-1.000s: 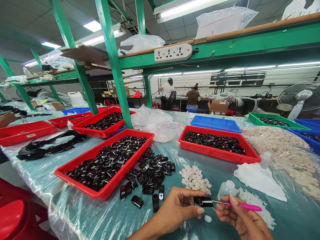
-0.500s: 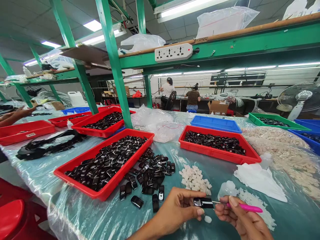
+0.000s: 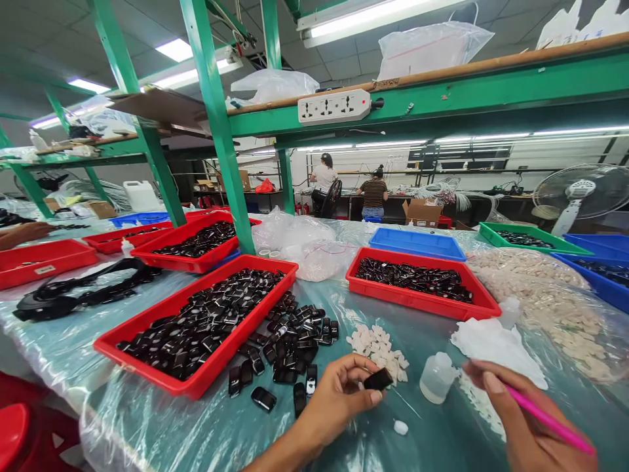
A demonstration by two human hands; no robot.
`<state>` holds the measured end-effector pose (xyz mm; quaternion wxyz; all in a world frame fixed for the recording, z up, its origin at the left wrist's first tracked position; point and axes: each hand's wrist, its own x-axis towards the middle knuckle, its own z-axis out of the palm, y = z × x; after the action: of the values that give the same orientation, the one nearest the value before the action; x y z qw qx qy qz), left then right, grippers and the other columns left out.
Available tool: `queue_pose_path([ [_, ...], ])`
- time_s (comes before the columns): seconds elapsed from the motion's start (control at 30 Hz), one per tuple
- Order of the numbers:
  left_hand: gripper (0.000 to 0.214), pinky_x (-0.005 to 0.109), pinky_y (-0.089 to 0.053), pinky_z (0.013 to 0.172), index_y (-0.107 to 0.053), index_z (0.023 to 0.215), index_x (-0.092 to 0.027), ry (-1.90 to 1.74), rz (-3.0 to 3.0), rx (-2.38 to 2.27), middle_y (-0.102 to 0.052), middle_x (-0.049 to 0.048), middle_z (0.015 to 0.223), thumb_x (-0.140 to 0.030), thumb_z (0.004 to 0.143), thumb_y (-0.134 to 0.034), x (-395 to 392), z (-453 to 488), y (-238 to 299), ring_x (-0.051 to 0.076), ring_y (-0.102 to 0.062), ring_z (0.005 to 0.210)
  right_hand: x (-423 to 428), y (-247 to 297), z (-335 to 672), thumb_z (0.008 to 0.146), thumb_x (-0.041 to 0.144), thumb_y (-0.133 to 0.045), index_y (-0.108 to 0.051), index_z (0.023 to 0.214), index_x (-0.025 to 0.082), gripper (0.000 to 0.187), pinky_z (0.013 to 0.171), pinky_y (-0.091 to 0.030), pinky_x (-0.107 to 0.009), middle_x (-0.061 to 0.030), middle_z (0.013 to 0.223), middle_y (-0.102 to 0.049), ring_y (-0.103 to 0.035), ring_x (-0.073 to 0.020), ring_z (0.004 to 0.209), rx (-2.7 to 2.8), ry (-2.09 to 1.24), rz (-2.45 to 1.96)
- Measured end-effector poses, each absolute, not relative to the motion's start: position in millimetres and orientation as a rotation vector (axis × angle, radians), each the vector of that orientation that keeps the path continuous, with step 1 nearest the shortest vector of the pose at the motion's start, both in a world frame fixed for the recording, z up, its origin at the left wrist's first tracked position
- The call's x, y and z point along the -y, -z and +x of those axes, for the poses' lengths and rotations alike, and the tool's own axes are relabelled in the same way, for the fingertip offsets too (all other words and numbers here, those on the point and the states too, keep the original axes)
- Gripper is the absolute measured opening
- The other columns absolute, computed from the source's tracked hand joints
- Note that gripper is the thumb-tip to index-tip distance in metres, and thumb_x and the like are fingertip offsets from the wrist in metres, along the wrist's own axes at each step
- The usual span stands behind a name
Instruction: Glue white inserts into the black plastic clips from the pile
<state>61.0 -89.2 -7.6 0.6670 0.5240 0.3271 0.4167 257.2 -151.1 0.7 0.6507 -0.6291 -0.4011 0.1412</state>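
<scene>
My left hand (image 3: 341,390) pinches a small glossy black plastic piece (image 3: 378,379) between thumb and fingers, above the table. To the right, my right hand (image 3: 523,410) is closed around a pink-handled tool (image 3: 553,419); its tip is hidden or blurred. A thin, pale rod-like line (image 3: 407,402) shows just right of the black piece. Behind my left hand lies a pile of small whitish pieces (image 3: 376,347). One white piece (image 3: 400,427) lies alone in front. A translucent little bottle (image 3: 438,379) stands between my hands.
Red trays (image 3: 196,387) (image 3: 422,301) hold many black pieces, with more loose pieces (image 3: 295,341) between them. A white cloth (image 3: 498,344) and bagged whitish pieces (image 3: 550,308) lie at right. A green shelf frame (image 3: 216,131) rises over the table. Another person's hand (image 3: 24,235) is at far left.
My right hand has drawn the pink tool away from the black piece, to the right. My left hand has shifted slightly left and turned the piece. The bottle now stands upright in plain view.
</scene>
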Motion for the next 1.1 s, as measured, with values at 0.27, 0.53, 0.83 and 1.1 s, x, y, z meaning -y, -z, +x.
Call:
queue_pose_path([
  [0.27, 0.038, 0.019, -0.039, 0.050, -0.065, 0.095, -0.011, -0.918, 1.070, -0.760, -0.071, 0.0065, 0.076, -0.026, 0.062, -0.079, 89.6, 61.2, 1.0, 0.010, -0.055, 0.057, 117.8, 18.3, 362.6, 0.083, 0.045, -0.029, -0.067, 0.105, 0.016, 0.052, 0.077, -0.050, -0.046, -0.0145, 0.102, -0.069, -0.061, -0.0337, 0.098, 1.478, 0.246, -2.043],
  [0.53, 0.036, 0.027, -0.049, 0.066, -0.058, 0.098, -0.011, -0.918, 0.964, -0.705, -0.072, 0.0112, 0.086, -0.016, 0.065, -0.073, 90.4, 60.8, -2.6, 0.014, -0.064, 0.066, 114.4, 32.4, 396.1, 0.064, 0.009, -0.043, -0.076, 0.095, 0.015, 0.046, 0.079, -0.051, -0.048, -0.0133, 0.092, -0.074, -0.066, -0.0356, 0.091, 1.810, 0.176, -2.224],
  [0.83, 0.039, 0.024, -0.044, 0.064, -0.054, 0.086, -0.014, -0.888, 1.013, -0.797, -0.071, 0.0064, 0.075, -0.033, 0.062, -0.079, 108.7, 58.8, 3.6, 0.013, -0.063, 0.064, 125.6, 26.9, 395.0, 0.056, -0.002, -0.039, -0.070, 0.105, 0.018, 0.061, 0.087, -0.039, -0.063, -0.0119, 0.107, -0.070, -0.060, -0.0375, 0.104, 1.835, 0.396, -2.250],
  [1.1, 0.030, 0.023, -0.036, 0.066, -0.052, 0.079, -0.018, -0.954, 1.253, -0.831, -0.074, 0.0067, 0.080, -0.034, 0.067, -0.075, 132.7, 51.2, 30.6, 0.015, -0.061, 0.071, 136.0, -5.1, 305.7, 0.081, 0.017, -0.052, -0.062, 0.103, 0.017, 0.024, 0.078, -0.044, -0.043, -0.0105, 0.086, -0.070, -0.064, -0.0260, 0.080, 1.840, 0.707, -1.251],
])
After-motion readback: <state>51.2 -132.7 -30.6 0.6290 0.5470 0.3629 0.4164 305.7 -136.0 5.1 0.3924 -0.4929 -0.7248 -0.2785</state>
